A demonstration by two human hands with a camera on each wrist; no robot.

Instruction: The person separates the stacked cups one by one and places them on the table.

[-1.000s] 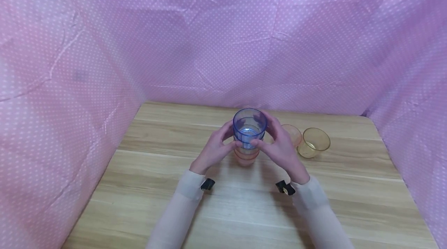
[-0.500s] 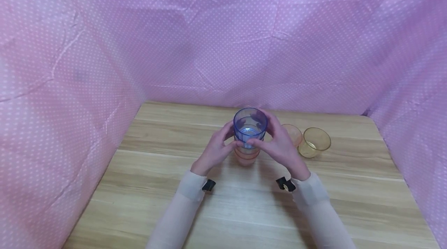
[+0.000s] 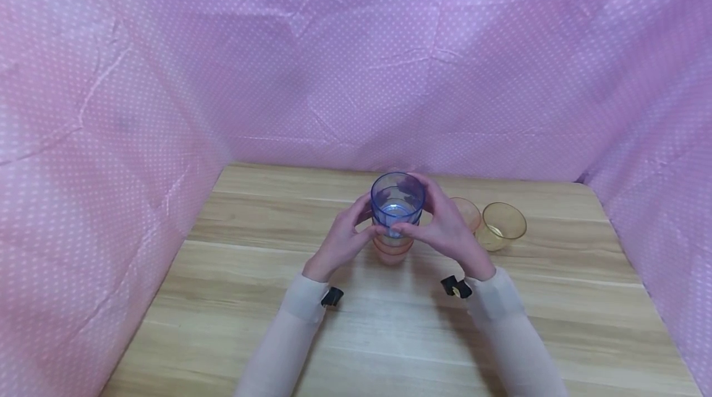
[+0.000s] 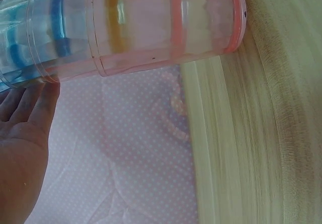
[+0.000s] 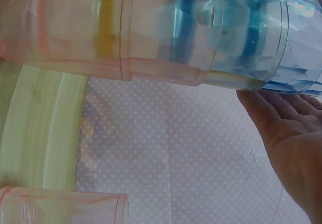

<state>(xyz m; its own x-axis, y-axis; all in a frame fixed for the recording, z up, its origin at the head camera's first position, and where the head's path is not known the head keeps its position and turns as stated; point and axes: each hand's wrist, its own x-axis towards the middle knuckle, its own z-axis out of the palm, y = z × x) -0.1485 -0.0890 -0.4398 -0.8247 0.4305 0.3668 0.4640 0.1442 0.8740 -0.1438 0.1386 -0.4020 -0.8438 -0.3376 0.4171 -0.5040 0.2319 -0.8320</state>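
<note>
A stack of nested clear plastic cups stands on the wooden table [image 3: 233, 298], with a blue cup [image 3: 397, 203] on top and pink cups [image 3: 392, 248] at the bottom. My left hand [image 3: 340, 241] grips the stack from the left and my right hand [image 3: 445, 230] grips it from the right, fingers curled round the blue cup. In the left wrist view the cup stack [image 4: 126, 27] fills the top, with fingertips [image 4: 43, 95] against it. The right wrist view shows the same cup stack [image 5: 161, 32] and my palm [image 5: 292, 143] beside it.
A pink cup [image 3: 466, 211] and a yellow cup [image 3: 503, 225] stand just right of the stack; that pink cup [image 5: 60, 206] shows in the right wrist view. Pink dotted cloth [image 3: 356, 63] walls the table at the back and both sides.
The right hand has shifted slightly closer round the blue cup. The stack and the left hand stay where they were.
</note>
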